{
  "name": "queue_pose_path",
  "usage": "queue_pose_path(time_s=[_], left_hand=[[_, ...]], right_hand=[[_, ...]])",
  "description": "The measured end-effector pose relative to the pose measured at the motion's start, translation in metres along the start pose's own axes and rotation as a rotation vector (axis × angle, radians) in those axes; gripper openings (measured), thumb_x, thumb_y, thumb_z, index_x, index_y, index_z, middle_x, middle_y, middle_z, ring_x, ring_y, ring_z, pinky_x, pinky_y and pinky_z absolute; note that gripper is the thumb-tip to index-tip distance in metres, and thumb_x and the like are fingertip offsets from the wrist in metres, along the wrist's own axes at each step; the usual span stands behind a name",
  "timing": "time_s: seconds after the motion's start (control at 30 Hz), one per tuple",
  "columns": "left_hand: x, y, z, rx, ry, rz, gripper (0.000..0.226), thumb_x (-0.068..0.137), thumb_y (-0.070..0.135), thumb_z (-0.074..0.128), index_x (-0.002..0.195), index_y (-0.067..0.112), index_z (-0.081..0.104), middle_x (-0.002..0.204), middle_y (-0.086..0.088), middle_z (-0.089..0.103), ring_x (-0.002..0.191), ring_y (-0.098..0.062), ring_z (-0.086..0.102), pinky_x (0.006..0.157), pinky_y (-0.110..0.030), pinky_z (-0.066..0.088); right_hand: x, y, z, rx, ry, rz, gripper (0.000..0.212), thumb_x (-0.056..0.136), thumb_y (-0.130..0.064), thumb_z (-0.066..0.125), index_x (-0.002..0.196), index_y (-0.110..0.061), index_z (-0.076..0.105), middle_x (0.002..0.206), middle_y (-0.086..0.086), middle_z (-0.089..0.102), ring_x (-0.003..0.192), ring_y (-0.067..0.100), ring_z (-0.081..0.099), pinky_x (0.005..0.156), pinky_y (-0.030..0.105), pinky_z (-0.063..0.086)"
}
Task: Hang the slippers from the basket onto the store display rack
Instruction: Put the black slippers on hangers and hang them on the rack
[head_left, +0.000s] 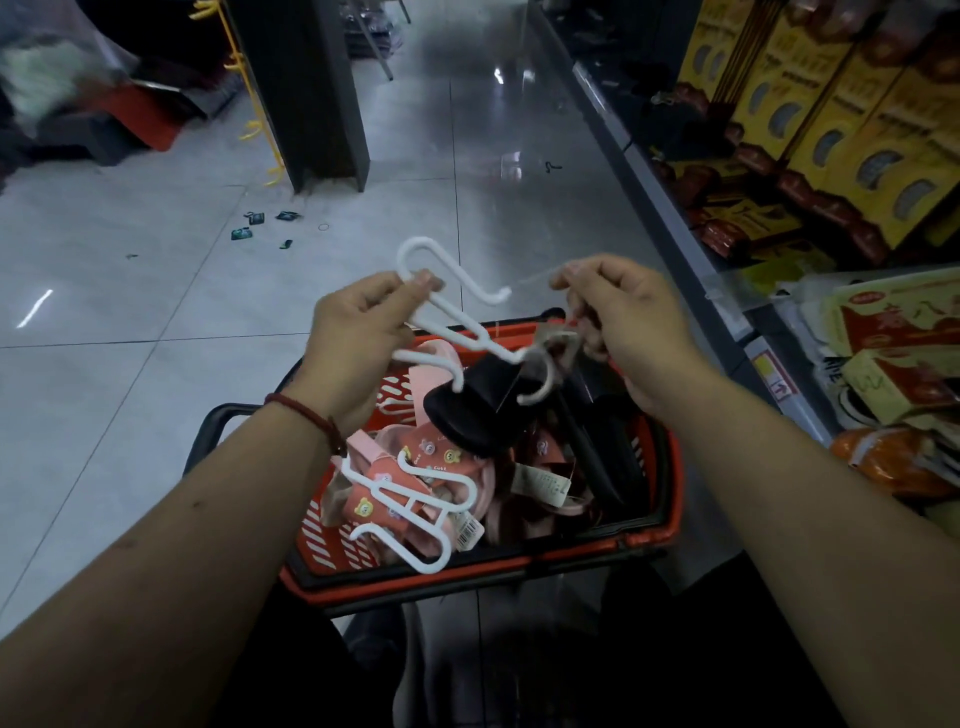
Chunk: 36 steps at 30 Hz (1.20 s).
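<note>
My left hand (358, 332) grips a white plastic slipper hanger (447, 306) above the red basket (644, 540). A black slipper (478, 410) hangs from the hanger's lower hooks. My right hand (618, 317) pinches a thin clear plastic tie (535, 275) beside the hanger's top hook, with a paper tag near its fingers. Inside the basket lie pink slippers (447, 457) with bear patches on another white hanger (410, 514), plus another black slipper (613, 447). A yellow rack with hooks (249, 98) stands at the far left beside a dark pillar.
Shelves at the right hold yellow boxes (831, 119) and red packets (826, 202); lower down sit red-and-yellow packages (904, 332). Small dark wrappers (260, 223) litter the glossy tiled floor. A dark pillar (311, 93) stands ahead left.
</note>
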<state>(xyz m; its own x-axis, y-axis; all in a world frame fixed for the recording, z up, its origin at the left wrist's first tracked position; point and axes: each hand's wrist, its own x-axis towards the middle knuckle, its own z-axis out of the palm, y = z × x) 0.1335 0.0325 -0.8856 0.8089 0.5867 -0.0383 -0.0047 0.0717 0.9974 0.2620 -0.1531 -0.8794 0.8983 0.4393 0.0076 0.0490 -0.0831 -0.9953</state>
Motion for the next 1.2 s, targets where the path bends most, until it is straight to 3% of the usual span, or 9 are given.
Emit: queue_pose_path(time_s=[0.1,0.23,0.4,0.6,0.73,0.87,0.97,1.1,1.2], left_hand=[[0.007,0.002,-0.011,-0.095,0.137,0.010,0.021,0.094,0.033,0.067,0.097,0.014,0.077,0.066,0.000,0.036,0.053,-0.009,0.032,0.062,-0.029,0.053],[-0.002,0.004,-0.006,-0.014,-0.160,0.097,0.025,0.092,0.029,0.064,0.099,0.008,0.073,0.056,0.011,0.044,0.050,-0.007,0.038,0.063,-0.029,0.049],[-0.009,0.002,-0.005,-0.011,-0.381,-0.008,0.022,0.089,0.027,0.063,0.092,0.011,0.078,0.072,-0.007,0.059,0.051,-0.011,0.037,0.054,-0.021,0.049],[-0.003,-0.008,-0.005,0.049,-0.282,-0.112,0.030,0.085,0.033,0.069,0.095,0.006,0.077,0.060,-0.003,0.040,0.049,-0.013,0.029,0.052,-0.026,0.043],[-0.003,-0.006,-0.004,0.048,-0.232,-0.139,0.025,0.085,0.035,0.069,0.088,0.012,0.079,0.068,-0.011,0.047,0.054,-0.016,0.033,0.050,-0.022,0.047],[-0.002,-0.005,-0.003,0.014,-0.202,-0.150,0.021,0.092,0.030,0.067,0.086,0.014,0.079,0.071,-0.011,0.049,0.056,-0.018,0.034,0.049,-0.019,0.049],[-0.002,-0.003,-0.002,0.007,-0.214,-0.143,0.022,0.091,0.031,0.067,0.086,0.014,0.079,0.069,-0.008,0.048,0.054,-0.016,0.034,0.052,-0.021,0.051],[-0.004,-0.002,-0.001,0.008,-0.270,-0.104,0.023,0.087,0.034,0.067,0.088,0.015,0.079,0.064,-0.002,0.045,0.050,-0.011,0.033,0.055,-0.023,0.049],[-0.007,0.000,0.000,-0.012,-0.304,-0.058,0.024,0.092,0.030,0.062,0.094,0.010,0.075,0.057,0.005,0.044,0.046,-0.008,0.032,0.054,-0.022,0.047]], right_hand=[[0.006,0.005,-0.012,-0.018,-0.014,0.022,0.023,0.101,-0.025,0.056,0.092,-0.012,0.072,0.072,0.004,0.057,0.047,0.008,0.043,0.043,0.023,0.031],[0.009,0.028,-0.011,-0.590,-0.068,0.048,0.025,0.098,-0.027,0.057,0.083,-0.011,0.069,0.068,0.001,0.060,0.056,0.008,0.051,0.055,0.025,0.039],[-0.001,0.013,-0.004,-0.412,-0.211,0.055,0.018,0.098,-0.026,0.063,0.092,-0.011,0.070,0.058,-0.004,0.055,0.038,0.000,0.043,0.041,0.016,0.036],[-0.009,-0.011,-0.005,-0.004,-0.270,0.013,0.006,0.093,-0.016,0.067,0.093,-0.011,0.070,0.069,0.005,0.056,0.050,0.013,0.039,0.045,0.024,0.032],[-0.011,-0.013,-0.007,-0.013,-0.226,-0.043,0.007,0.092,-0.008,0.067,0.094,-0.013,0.070,0.074,0.001,0.063,0.059,0.009,0.053,0.053,0.018,0.046],[-0.007,-0.010,-0.010,0.012,-0.190,-0.051,0.010,0.091,-0.005,0.066,0.097,-0.012,0.070,0.079,0.004,0.067,0.075,0.017,0.064,0.074,0.031,0.056],[-0.006,-0.009,-0.011,0.047,-0.173,-0.048,0.013,0.094,-0.003,0.063,0.105,-0.008,0.068,0.083,0.010,0.067,0.075,0.023,0.068,0.072,0.028,0.056],[-0.004,-0.005,-0.009,0.089,-0.126,0.005,0.012,0.095,-0.003,0.062,0.105,-0.005,0.068,0.087,0.012,0.069,0.069,0.024,0.064,0.071,0.036,0.059],[0.000,0.000,-0.008,-0.008,-0.090,0.007,0.010,0.095,-0.004,0.063,0.102,-0.006,0.069,0.087,0.011,0.071,0.063,0.020,0.059,0.059,0.027,0.053]])
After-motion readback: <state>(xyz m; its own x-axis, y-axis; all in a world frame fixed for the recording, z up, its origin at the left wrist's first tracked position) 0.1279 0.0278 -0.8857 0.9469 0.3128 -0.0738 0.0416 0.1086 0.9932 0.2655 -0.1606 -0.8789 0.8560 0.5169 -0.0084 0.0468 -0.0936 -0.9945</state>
